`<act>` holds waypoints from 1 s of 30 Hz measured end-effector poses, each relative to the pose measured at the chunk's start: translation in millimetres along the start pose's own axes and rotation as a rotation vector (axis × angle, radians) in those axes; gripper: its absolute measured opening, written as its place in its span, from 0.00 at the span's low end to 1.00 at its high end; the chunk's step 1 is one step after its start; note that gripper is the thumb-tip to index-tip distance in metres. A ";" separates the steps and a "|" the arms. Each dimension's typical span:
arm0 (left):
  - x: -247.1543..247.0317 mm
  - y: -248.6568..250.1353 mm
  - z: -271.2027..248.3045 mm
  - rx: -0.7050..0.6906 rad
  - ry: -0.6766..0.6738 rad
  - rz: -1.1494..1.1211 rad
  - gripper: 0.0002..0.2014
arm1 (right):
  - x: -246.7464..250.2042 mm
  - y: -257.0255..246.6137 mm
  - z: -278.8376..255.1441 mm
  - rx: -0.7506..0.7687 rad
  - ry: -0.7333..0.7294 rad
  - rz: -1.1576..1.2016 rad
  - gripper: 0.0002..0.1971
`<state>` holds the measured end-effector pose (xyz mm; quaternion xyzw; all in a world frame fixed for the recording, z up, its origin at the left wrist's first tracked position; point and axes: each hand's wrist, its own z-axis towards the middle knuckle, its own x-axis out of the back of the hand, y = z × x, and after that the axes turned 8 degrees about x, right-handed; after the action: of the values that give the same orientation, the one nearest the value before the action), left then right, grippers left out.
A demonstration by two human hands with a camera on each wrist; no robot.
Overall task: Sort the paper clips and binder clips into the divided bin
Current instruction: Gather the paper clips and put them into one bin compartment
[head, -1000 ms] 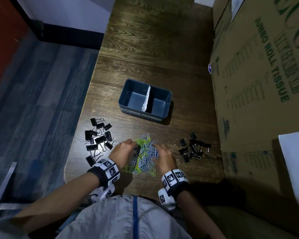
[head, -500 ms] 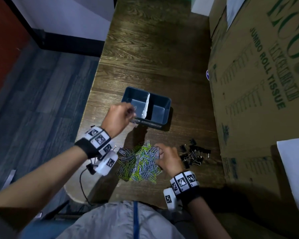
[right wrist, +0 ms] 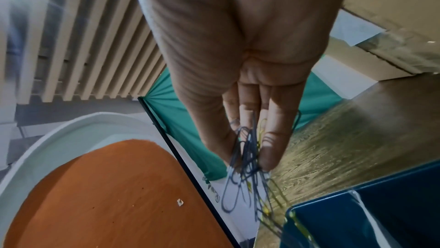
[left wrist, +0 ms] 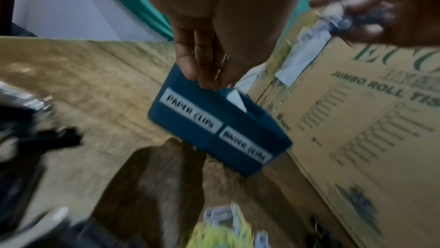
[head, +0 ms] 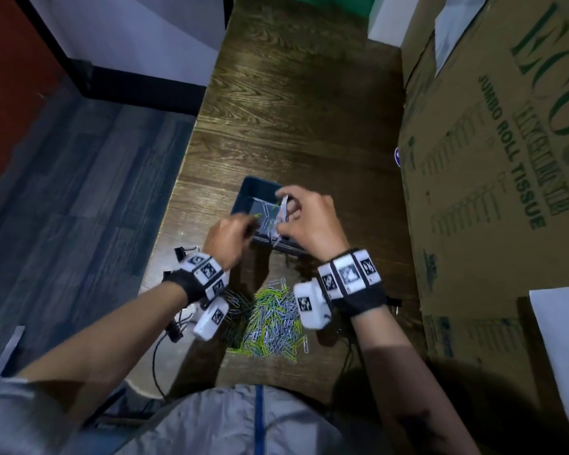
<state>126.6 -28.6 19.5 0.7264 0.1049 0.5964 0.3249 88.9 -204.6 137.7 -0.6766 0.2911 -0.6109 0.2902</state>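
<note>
The blue divided bin (head: 260, 186) stands mid-table, with front labels "PAPER CLIPS" and "BINDER CLIPS" on the bin (left wrist: 183, 127). My right hand (head: 284, 208) hovers over its divider and pinches a bunch of paper clips (right wrist: 247, 169) that dangle from the fingertips above the bin (right wrist: 393, 197). My left hand (head: 248, 226) is at the bin's near-left edge. Its fingers (left wrist: 190, 63) point down together and nothing shows between them. A few clips lie in the left compartment. The pile of paper clips (head: 273, 320) lies near me. Black binder clips (head: 183, 254) lie left of it.
A big cardboard box (head: 489, 159) walls off the table's right side, close to the bin. The table's left edge (head: 178, 178) drops to grey floor. A black cable (head: 156, 366) hangs off the near edge. The binder clips on the right are hidden behind my right wrist.
My right hand has left the pile and risen to the bin with a bunch of paper clips. My left hand has drawn back from over the left compartment to its near edge.
</note>
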 end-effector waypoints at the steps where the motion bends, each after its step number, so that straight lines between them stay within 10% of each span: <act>1: -6.0 -4.5 -13.5 0.022 -0.047 -0.008 0.10 | -1.8 -1.5 14.3 0.010 0.015 -0.006 0.29; 5: -27.0 -16.1 -58.1 0.173 -0.214 -0.002 0.09 | -22.1 -3.0 56.9 0.030 0.019 -0.085 0.30; 10: -39.9 -22.1 -89.7 0.233 -0.490 0.280 0.35 | -49.9 15.7 48.6 0.007 -0.077 -0.158 0.36; 17: -56.3 -34.6 -108.8 0.081 -0.661 0.421 0.57 | -86.4 76.0 -35.9 -0.096 -0.168 -0.173 0.26; 24: -77.8 -24.5 -120.7 -0.021 -0.565 0.447 0.52 | -104.9 133.7 -123.1 -0.456 -0.546 -0.424 0.62; 30: -83.7 -17.8 -113.4 -0.032 -0.503 0.312 0.38 | -139.2 127.7 -129.0 -0.296 -0.442 -0.528 0.60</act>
<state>2.5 -20.8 -49.2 0.8536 -0.1012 0.4420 0.2565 -56.2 -189.7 -38.4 -0.8786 0.1221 -0.4551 0.0776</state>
